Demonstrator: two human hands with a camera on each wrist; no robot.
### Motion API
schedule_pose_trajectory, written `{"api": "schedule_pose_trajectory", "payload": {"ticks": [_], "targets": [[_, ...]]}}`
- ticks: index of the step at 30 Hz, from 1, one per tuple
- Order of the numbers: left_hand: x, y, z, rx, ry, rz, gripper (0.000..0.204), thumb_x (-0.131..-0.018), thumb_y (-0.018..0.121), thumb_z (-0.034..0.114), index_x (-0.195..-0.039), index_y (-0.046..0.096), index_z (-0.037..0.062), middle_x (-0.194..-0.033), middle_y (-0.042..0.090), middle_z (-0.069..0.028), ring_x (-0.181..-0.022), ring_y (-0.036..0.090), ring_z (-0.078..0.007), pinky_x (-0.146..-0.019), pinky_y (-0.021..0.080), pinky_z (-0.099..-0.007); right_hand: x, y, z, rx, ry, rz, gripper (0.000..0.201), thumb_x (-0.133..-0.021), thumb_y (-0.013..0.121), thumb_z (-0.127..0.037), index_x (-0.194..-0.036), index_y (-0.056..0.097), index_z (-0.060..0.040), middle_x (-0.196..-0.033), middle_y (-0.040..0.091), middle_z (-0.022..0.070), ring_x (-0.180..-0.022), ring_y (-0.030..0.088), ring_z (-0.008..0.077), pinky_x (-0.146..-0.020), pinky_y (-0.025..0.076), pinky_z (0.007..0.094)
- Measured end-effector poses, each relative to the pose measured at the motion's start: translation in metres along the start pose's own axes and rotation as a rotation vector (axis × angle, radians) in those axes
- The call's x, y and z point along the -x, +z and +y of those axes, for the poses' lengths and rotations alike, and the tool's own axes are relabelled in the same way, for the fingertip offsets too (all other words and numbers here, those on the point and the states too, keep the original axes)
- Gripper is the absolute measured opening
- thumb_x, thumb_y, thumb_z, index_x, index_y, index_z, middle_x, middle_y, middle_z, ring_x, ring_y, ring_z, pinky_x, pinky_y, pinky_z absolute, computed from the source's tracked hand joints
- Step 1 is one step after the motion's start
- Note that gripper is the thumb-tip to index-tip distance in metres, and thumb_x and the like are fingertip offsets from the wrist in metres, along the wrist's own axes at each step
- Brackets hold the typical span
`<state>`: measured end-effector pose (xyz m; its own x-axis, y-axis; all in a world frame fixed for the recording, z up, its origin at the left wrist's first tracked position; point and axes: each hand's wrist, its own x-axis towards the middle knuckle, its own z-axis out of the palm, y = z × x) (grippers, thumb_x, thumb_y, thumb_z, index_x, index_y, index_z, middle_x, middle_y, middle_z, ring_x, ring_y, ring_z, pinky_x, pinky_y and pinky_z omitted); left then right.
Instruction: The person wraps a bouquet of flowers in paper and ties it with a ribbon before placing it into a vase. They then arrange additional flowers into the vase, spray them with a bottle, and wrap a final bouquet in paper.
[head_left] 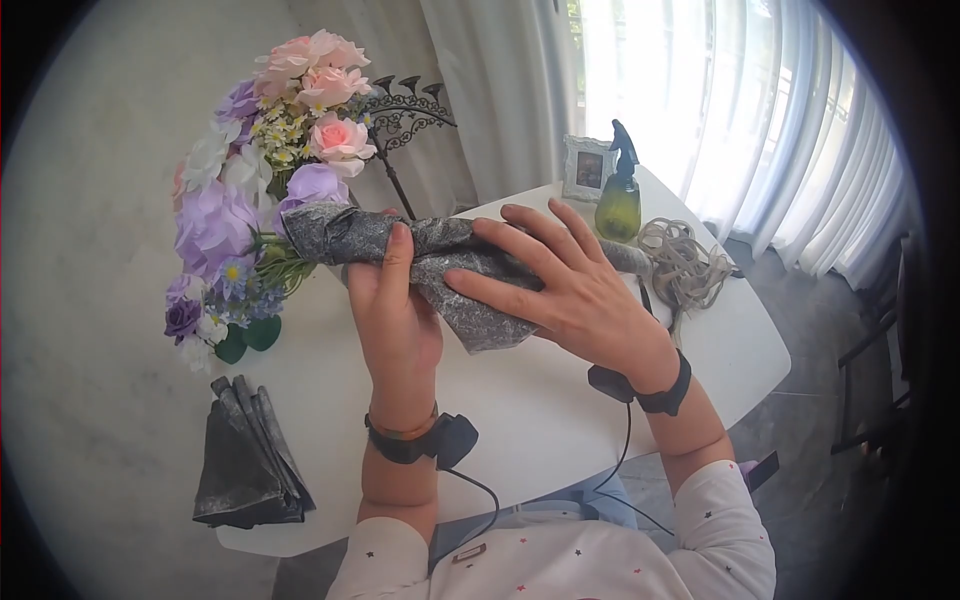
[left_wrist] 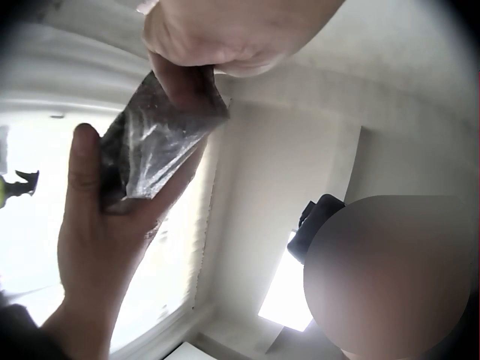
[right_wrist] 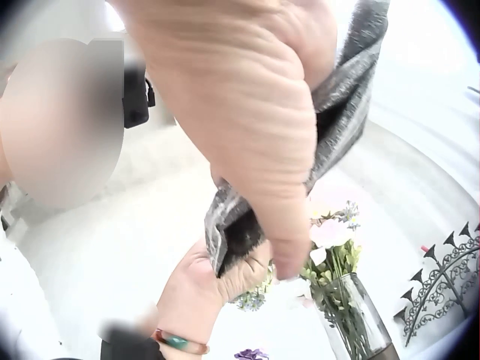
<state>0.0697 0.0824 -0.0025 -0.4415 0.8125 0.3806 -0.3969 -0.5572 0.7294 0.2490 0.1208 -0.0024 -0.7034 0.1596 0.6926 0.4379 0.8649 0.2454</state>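
Observation:
Both hands hold a dark grey, white-speckled cloth (head_left: 480, 280), bunched lengthwise above the white table. My left hand (head_left: 395, 330) grips its left part, thumb over the front and fingers behind, mostly hidden. Across its right part lies my right hand (head_left: 560, 290), fingers spread over the top. The left wrist view shows the cloth (left_wrist: 161, 142) between the left hand (left_wrist: 225, 37) and the right hand (left_wrist: 105, 247). In the right wrist view, a fold of the cloth (right_wrist: 232, 232) opens beside the right thumb (right_wrist: 289, 251). A second folded grey cloth (head_left: 250, 460) lies at the table's left.
Artificial flowers (head_left: 240, 190) stand at the left in a glass vase (right_wrist: 360, 315), near a black scrollwork stand (head_left: 410, 125). On the table's (head_left: 700, 380) far right are a photo frame (head_left: 588, 165), a green spray bottle (head_left: 618, 205) and a coiled grey cord (head_left: 685, 265).

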Motion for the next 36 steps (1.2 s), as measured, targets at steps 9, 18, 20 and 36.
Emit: {"api": "schedule_pose_trajectory", "payload": {"ticks": [9, 18, 20, 36], "targets": [[0.003, 0.001, 0.004, -0.081, 0.046, 0.09, 0.022, -0.09, 0.056, 0.008, -0.11, 0.047, 0.0022, -0.1, 0.054, -0.0042, -0.092, 0.055, -0.0129, -0.083, 0.045, -0.0301, 0.003, 0.01, -0.001, -0.41, 0.039, 0.502, 0.035, -0.07, 0.063, -0.005, -0.106, 0.059, -0.0044, -0.09, 0.063, 0.0096, -0.081, 0.063, 0.0281, -0.076, 0.051, 0.0377], [0.017, 0.023, -0.007, 0.191, 0.064, -0.076, 0.013, -0.094, 0.045, 0.013, -0.102, 0.043, 0.0034, -0.086, 0.05, -0.0091, -0.086, 0.051, -0.0199, -0.087, 0.043, -0.0366, 0.003, 0.017, 0.001, -0.9, 0.705, 0.411, 0.021, -0.094, 0.047, -0.009, -0.115, 0.046, -0.0029, -0.069, 0.054, 0.0105, -0.061, 0.053, 0.0159, -0.06, 0.044, 0.0297], [0.018, 0.022, -0.008, 0.176, 0.034, -0.071, 0.016, -0.096, 0.045, 0.019, -0.102, 0.043, 0.0041, -0.085, 0.049, -0.0081, -0.084, 0.049, -0.0188, -0.087, 0.042, -0.036, 0.002, 0.023, 0.004, -0.939, 0.758, 0.362, 0.022, -0.095, 0.048, -0.012, -0.115, 0.046, -0.004, -0.069, 0.055, 0.0111, -0.061, 0.053, 0.018, -0.06, 0.044, 0.0303], [0.004, 0.004, -0.008, -0.149, 0.23, -0.406, 0.074, -0.076, 0.054, 0.069, -0.105, 0.054, 0.0008, -0.073, 0.046, -0.0007, -0.065, 0.046, -0.0134, -0.063, 0.043, -0.0297, 0.005, 0.042, -0.005, -1.433, 0.609, -0.022, 0.022, -0.093, 0.044, -0.013, -0.1, 0.058, 0.0029, -0.081, 0.058, 0.0068, -0.073, 0.049, 0.0119, -0.07, 0.043, 0.0265]]}}
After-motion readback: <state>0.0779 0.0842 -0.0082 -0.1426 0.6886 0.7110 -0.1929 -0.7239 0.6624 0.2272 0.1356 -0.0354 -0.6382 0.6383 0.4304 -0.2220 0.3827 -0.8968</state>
